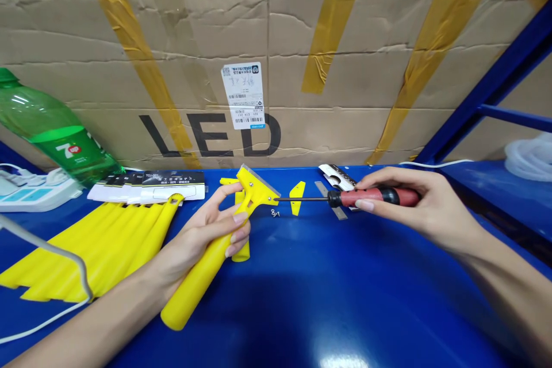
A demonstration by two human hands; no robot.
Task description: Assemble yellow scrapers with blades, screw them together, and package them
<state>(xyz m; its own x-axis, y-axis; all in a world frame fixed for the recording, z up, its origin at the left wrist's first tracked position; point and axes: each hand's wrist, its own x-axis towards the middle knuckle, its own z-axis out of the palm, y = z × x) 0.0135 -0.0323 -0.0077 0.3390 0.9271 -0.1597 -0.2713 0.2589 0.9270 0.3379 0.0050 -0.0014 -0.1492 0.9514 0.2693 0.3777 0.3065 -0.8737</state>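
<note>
My left hand [215, 227] is wrapped round the handle of a yellow scraper [194, 287], its bladed head tilted up to the right. Between the thumb and fingers of my right hand [414, 201] lies a red and black screwdriver [371, 198], held level. Its tip meets the screw at the right corner of the scraper's head. Below the tip, a few small screws [275, 213] lie on the blue surface. A loose yellow clamp plate [297, 198] sits behind the screwdriver's shaft. Another yellow scraper [241, 250] is partly hidden behind my left hand.
Several yellow scrapers [116, 241] with card sleeves [168, 185] lie on the blue table [345, 299] at left. Metal blades [338, 213] and a printed packet [336, 175] lie at right. A green bottle [56, 132], power strip [38, 190] and large cardboard box [293, 23] stand behind.
</note>
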